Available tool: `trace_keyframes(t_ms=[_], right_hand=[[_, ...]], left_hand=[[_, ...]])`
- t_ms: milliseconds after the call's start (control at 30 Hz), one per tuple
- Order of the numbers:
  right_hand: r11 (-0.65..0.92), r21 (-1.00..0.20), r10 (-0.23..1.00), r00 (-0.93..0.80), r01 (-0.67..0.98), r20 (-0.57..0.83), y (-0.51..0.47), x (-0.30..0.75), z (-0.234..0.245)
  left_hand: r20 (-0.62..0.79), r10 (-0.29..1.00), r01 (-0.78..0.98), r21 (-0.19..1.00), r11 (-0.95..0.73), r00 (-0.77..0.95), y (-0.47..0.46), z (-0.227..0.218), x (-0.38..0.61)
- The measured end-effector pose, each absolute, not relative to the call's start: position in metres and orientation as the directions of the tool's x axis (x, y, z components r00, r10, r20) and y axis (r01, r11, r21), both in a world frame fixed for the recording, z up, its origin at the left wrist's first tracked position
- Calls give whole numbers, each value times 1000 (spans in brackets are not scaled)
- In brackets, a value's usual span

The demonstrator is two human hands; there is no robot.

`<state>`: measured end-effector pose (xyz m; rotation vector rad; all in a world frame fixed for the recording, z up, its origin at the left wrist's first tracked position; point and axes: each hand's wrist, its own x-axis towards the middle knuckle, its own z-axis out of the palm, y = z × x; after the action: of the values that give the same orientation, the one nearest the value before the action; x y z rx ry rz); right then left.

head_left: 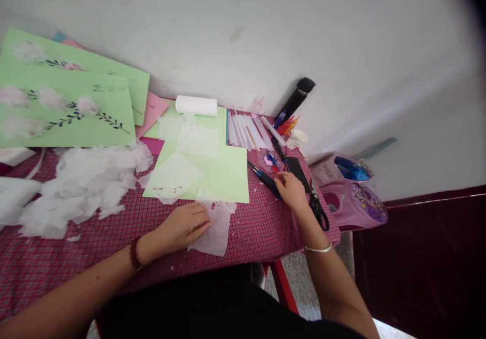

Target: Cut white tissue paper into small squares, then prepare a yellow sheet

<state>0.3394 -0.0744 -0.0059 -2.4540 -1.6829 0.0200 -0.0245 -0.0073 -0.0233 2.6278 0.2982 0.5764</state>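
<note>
My left hand [188, 226] lies palm down on the table, fingers loosely stretched, touching the left edge of a thin white tissue sheet [218, 232] with dark red marks at its top. My right hand [291, 191] has its fingers curled at the handle end of a black-and-blue tool [266, 179] with a metal tip. What those fingers hold, if anything, is hidden. Just beyond them sits a clear palette [268, 159] with paint and a blue stick. Pale green paper [224, 174] lies between my hands, with another marked tissue sheet [174, 177] on it.
Crumpled white tissue [91, 177] is piled at left, below green cards [68, 111] with tissue flowers. A white roll [196, 106] stands near the wall. Black scissors [318, 210] and a dark flat block [298, 173] lie by the right edge, beside a pink bin [355, 207].
</note>
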Motion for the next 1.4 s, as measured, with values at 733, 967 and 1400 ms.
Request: trace_keyframes(t_ms=[733,967,1400], right_hand=[[-522,-82,853,521,849,-29,-35,374,-9],[-547,-59,837,547,835,-9,-37,382,-7],[-544,-97,839,542,833,-46,-29,370,-12]], left_hand=[[328,324,148,463,-874,888,-4,-27,-23],[329,321,149,455,-878,888,-3,-29,-23],[308,327,163,455,-875,894,-3,-25,-21]])
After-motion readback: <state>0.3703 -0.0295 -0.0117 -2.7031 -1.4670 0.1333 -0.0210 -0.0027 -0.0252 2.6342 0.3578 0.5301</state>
